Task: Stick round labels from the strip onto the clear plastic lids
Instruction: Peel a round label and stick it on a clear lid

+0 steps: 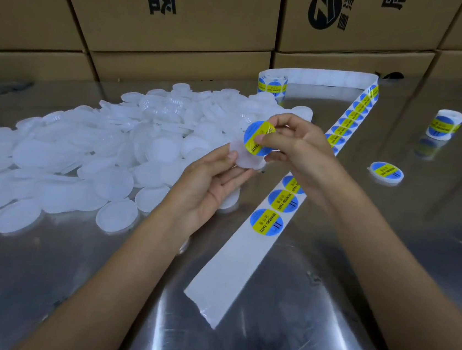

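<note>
Labels are mid-transfer: the right hand (293, 144) pinches one peeled round label (258, 137) by its edge, just above a clear lid (244, 157) that the left hand (214, 181) grips from below, over the middle of the bench (388, 250). Sticking looks to be the step in hand; next the label likely needs centring and pressing flat. Labels on the strip (271, 211), which runs toward the bench's far edge, read "SOLDERING PASTE". Cartons (184, 20) behind carry printing I cannot read.

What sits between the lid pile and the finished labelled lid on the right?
In the head view: both hands, left holding a lid, right pinching a label, and the label strip running diagonally across the steel table.
</note>
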A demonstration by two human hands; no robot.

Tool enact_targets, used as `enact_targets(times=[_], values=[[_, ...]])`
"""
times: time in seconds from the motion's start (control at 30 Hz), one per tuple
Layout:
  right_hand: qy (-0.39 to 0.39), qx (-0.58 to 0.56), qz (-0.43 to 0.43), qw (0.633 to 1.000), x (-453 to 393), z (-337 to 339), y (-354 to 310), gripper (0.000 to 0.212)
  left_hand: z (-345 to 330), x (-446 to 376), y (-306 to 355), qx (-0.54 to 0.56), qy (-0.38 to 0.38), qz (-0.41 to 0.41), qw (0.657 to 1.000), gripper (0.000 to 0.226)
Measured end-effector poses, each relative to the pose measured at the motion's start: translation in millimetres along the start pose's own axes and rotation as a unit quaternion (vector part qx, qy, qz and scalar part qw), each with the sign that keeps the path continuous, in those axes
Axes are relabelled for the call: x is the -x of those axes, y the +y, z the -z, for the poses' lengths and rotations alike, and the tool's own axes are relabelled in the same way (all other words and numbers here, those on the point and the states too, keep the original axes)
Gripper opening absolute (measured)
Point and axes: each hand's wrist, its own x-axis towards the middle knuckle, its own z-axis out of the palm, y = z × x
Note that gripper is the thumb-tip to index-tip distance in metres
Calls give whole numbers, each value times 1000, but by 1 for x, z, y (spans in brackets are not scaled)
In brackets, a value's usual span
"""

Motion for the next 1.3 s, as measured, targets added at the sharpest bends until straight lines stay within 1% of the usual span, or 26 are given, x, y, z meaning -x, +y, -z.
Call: enact_targets(times=[0.1,0.23,0.5,1.0,1.13,1.23,1.3], values=[[28,19,15,999,-1,-9,13,21,3,-2,1,25,7,-1,1000,22],[37,36,44,998,0,-12,16,23,4,-4,1,43,10,-3,999,20],[35,61,65,995,-1,-13,19,25,3,-4,-1,32,-9,-5,999,22],[63,111,112,985,-1,-17,27,27,1,-3,-2,17,2,3,1000,23],[73,151,135,977,-1,-17,29,27,-1,-3,-3,12,6,-2,1000,23],[108,210,153,960,-1,-15,32,25,0,-2,0,24,3,0,1000,24],[130,232,145,953,-2,-11,33,35,-1,0,2,53,4,7,999,21]])
